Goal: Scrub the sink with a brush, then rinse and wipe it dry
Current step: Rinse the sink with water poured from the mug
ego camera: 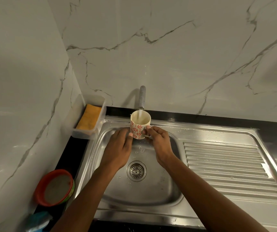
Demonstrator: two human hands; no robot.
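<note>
1. Mug [138,129]: white with a red flower pattern, held upright above the back edge of the basin, directly under the tap [142,97]. A water stream [140,115] runs from the spout into the mug's open mouth.
2. Right hand [159,141]: thumb and fingers pinch the mug's handle on its right side. The grip is narrow and closed on the handle.
3. Left hand [117,148]: lies at the mug's left side with its back facing up. The thumb tip touches the mug wall; the fingers reach forward fairly straight beside the mug and are not wrapped round it.
4. Sink [151,198]: stainless steel, set in a black countertop [74,156]. Both forearms cross above the basin. The drain [136,171] sits in the basin floor between the two forearms, and droplets show on the steel around it.
5. Drainboard [226,164]: ribbed, joined to the basin's right side, with water droplets on its surface.
6. Plastic tray [101,114]: clear, at the back left corner beside the sink, holding a yellow cloth [88,117].
7. Round container [56,188]: red-rimmed, on the countertop left of the basin. A blue item [37,221] lies nearer the camera; what it is cannot be told.
8. Wall [167,56]: pale marble with grey veins, behind and to the left of the sink.
</note>
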